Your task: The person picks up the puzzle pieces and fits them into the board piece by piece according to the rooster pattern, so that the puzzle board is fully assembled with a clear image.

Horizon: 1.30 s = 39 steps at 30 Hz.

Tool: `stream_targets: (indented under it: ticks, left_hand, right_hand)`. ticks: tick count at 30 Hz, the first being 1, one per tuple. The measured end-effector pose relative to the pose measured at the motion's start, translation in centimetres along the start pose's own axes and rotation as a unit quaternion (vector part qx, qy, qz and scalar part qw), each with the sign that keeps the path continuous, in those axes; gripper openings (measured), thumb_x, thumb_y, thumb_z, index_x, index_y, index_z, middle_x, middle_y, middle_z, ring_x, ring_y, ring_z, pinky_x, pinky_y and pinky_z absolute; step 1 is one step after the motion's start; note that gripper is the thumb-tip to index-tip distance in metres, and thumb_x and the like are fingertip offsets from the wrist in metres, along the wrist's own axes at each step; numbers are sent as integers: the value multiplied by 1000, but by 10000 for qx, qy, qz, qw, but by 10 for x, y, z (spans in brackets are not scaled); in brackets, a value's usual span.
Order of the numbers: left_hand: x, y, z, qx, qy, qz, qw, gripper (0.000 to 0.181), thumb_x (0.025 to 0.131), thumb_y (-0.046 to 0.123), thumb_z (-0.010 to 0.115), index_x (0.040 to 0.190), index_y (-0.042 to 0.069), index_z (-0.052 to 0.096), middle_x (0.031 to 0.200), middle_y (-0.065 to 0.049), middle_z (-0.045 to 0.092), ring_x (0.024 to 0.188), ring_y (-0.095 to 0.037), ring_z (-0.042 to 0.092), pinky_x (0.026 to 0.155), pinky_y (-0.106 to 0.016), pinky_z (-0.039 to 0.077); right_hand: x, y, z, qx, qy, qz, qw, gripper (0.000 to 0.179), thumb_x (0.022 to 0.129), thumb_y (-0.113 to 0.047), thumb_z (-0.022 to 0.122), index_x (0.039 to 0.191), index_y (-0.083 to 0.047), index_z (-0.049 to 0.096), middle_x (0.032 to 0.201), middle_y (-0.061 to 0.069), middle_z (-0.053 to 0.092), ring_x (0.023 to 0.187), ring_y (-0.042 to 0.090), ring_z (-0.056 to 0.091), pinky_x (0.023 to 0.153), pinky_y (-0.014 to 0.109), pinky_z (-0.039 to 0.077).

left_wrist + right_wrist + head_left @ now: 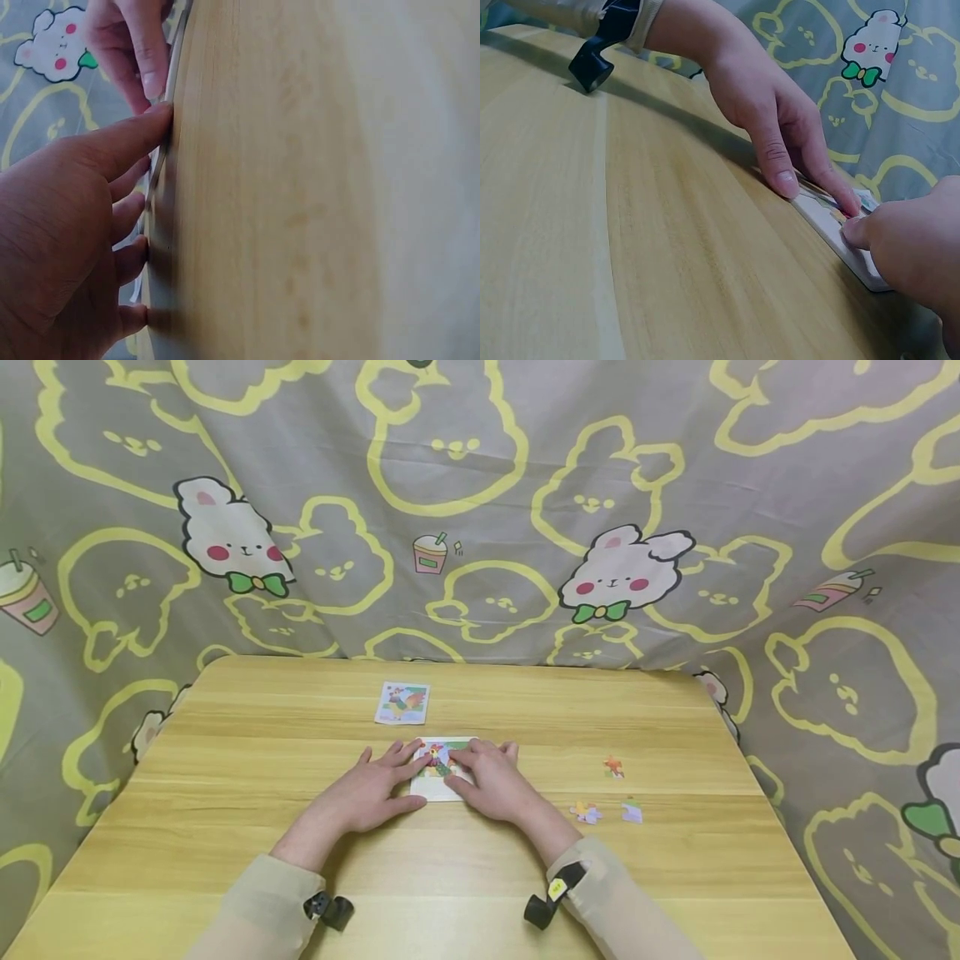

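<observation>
A white puzzle board (431, 790) lies flat on the table, its upper part covered by a partly assembled rooster jigsaw (441, 767). My left hand (367, 795) rests at the board's left side. Its fingers are spread, with fingertips on the jigsaw and the thumb by the lower left edge. From the right, my right hand (495, 779) presses on the jigsaw with thumb and fingers. In the right wrist view, the right thumb touches the face of the board (832, 229) close to a left fingertip. Both hands hide parts of the picture.
Loose jigsaw pieces lie to the right: an orange one (613, 767), a yellow and lilac one (585, 812) and a lilac one (632, 812). A rooster picture card (402, 703) lies behind the board. A patterned curtain (480, 535) hangs behind the wooden table (450, 893).
</observation>
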<state>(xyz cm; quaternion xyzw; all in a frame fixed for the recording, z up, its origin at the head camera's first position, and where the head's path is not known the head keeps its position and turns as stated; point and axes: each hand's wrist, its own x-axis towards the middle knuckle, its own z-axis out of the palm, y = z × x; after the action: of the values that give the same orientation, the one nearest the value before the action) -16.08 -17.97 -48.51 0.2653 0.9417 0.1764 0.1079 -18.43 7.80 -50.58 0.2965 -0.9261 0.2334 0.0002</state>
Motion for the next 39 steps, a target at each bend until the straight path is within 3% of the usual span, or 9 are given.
stream_targets:
  ticks: [14,24,30,39]
  left_hand:
    - [7,15,1,450,23,49,9990,72,103,59,60,164,23,44,173,-7,26,157,-40,24,110,-85,18]
    - [11,17,-2,260,-114,-12,9996,72,103,55,64,162,18,46,172,-10,28,156,-42,26,107,-87,17]
    - [13,16,-3,178,-163,-26,9997,73,102,55,65,162,18,46,172,-9,27,155,-42,26,106,-89,17]
    - [13,17,-5,43,-188,-50,9998,72,101,52,67,162,18,47,172,-9,27,155,-43,27,104,-90,16]
  right_hand:
    - [1,0,1,-192,29,-83,9998,49,105,-43,64,142,-11,68,109,-2,64,104,17,60,96,52,31]
    - [1,3,1,-541,-53,-308,9980,52,107,-44,61,148,-12,64,116,1,66,103,18,62,94,51,32]
    - [2,5,1,-675,-17,-468,9966,52,106,-46,62,148,-15,65,110,-2,63,97,16,62,92,50,33]
    - [6,6,-2,-73,-142,-196,9997,49,104,-44,68,144,-17,68,105,-4,61,93,14,61,88,47,29]
